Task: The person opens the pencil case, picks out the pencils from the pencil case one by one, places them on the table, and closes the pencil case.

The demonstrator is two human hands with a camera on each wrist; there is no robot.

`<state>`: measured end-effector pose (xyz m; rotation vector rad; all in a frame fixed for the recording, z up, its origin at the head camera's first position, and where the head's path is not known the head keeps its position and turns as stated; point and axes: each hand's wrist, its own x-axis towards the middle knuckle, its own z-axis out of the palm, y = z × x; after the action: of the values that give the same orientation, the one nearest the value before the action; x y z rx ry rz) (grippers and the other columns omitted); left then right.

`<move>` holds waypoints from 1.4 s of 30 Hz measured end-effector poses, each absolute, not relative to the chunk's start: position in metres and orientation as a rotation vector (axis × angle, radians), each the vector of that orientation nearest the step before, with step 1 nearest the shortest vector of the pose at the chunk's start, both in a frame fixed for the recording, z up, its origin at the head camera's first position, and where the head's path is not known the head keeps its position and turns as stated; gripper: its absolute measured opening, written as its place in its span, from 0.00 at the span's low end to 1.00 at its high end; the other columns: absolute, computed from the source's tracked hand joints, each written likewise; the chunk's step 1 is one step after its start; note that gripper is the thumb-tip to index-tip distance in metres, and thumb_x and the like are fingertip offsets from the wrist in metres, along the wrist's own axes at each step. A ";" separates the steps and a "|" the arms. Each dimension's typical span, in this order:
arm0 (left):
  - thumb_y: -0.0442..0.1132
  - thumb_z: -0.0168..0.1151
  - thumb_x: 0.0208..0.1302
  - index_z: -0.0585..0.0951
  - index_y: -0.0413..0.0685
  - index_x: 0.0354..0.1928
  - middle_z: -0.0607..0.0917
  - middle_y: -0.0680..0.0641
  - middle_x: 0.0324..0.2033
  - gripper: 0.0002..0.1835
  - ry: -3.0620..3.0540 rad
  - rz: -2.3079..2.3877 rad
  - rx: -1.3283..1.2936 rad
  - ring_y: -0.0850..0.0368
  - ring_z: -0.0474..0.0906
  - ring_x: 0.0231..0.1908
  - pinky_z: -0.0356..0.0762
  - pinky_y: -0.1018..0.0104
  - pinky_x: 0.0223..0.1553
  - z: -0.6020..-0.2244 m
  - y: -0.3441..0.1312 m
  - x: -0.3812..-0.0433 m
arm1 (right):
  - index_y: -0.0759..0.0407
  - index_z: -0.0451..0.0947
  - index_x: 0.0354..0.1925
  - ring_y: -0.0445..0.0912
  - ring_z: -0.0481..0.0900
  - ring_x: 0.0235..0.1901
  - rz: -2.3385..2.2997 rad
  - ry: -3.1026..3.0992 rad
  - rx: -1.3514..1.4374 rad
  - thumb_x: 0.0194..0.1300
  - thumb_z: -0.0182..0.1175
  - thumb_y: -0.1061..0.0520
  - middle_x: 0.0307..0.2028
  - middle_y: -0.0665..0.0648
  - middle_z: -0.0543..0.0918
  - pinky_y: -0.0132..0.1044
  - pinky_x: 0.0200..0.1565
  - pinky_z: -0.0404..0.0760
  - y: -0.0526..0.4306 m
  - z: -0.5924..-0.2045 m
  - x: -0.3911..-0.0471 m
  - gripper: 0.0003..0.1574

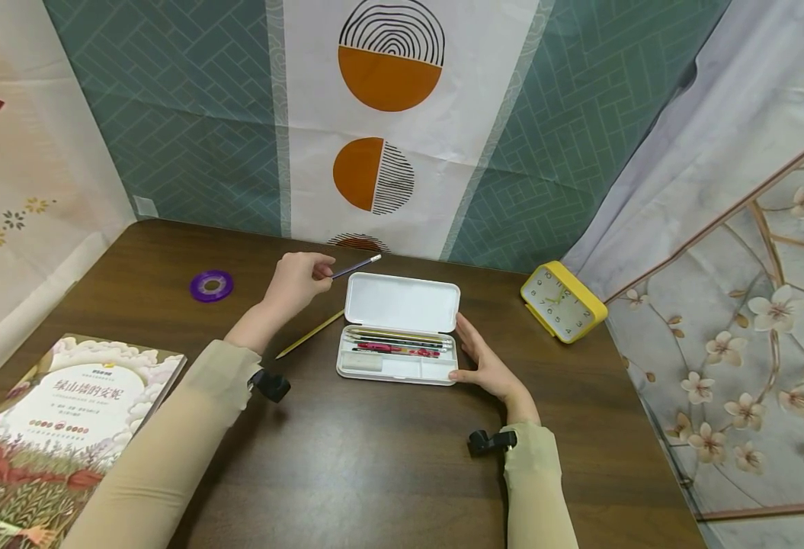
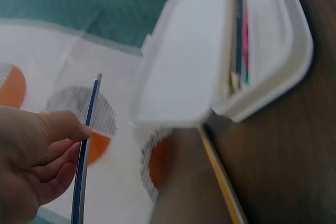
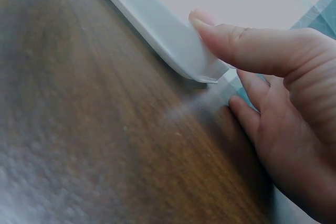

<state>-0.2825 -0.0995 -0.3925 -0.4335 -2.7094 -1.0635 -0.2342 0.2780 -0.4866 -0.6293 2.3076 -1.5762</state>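
Observation:
My left hand (image 1: 299, 280) pinches a dark blue pencil (image 1: 357, 267) between thumb and fingers, up behind the left end of a white pencil case (image 1: 402, 301). In the left wrist view the pencil (image 2: 86, 145) slants upward, its pale end on top. The case lies with its lid raised; several pencils (image 1: 402, 338), a pink-and-red pen (image 1: 402, 349) and a white eraser (image 1: 363, 361) are inside. My right hand (image 1: 485, 366) holds the case's right end, thumb at the front corner and fingers along the side near the lid. A yellow pencil (image 1: 311, 333) lies left of the case.
A purple tape roll (image 1: 200, 287) lies at the back left of the brown table (image 1: 374, 457). An illustrated book (image 1: 79, 412) is at the front left, partly under my left sleeve. Toward the back right stands a yellow alarm clock (image 1: 565, 302). Patterned cloth hangs behind the table.

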 end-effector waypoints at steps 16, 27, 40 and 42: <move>0.27 0.63 0.57 0.82 0.27 0.48 0.88 0.36 0.35 0.16 -2.796 -1.042 -0.282 0.42 0.85 0.38 0.75 0.46 0.51 -0.436 -0.120 -0.292 | 0.58 0.33 0.78 0.56 0.35 0.77 -1.594 2.273 -0.584 0.52 0.67 0.74 0.78 0.60 0.37 0.63 0.73 0.40 0.276 -0.484 -0.234 0.70; 0.29 0.65 0.57 0.83 0.29 0.46 0.88 0.39 0.33 0.15 -2.866 -1.013 -0.295 0.43 0.85 0.39 0.76 0.47 0.50 -0.452 -0.117 -0.288 | 0.50 0.35 0.78 0.52 0.37 0.78 -1.584 2.306 -0.627 0.54 0.69 0.69 0.79 0.54 0.39 0.62 0.73 0.41 0.280 -0.490 -0.236 0.69; 0.28 0.64 0.57 0.83 0.28 0.47 0.88 0.38 0.35 0.15 -2.913 -1.051 -0.288 0.42 0.85 0.40 0.78 0.47 0.49 -0.461 -0.118 -0.286 | 0.51 0.35 0.78 0.52 0.37 0.78 -1.572 2.312 -0.631 0.54 0.69 0.68 0.79 0.55 0.39 0.62 0.73 0.42 0.279 -0.489 -0.236 0.69; 0.29 0.64 0.58 0.82 0.28 0.47 0.88 0.37 0.35 0.15 -2.922 -1.063 -0.285 0.42 0.84 0.41 0.78 0.47 0.49 -0.460 -0.117 -0.286 | 0.51 0.35 0.78 0.52 0.37 0.78 -1.571 2.313 -0.634 0.54 0.69 0.68 0.79 0.54 0.39 0.62 0.73 0.42 0.278 -0.488 -0.236 0.69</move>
<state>-0.2858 -0.1173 -0.4602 -0.2852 -2.9222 -1.0627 -0.2360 0.2785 -0.4883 -0.6337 2.3134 -1.5713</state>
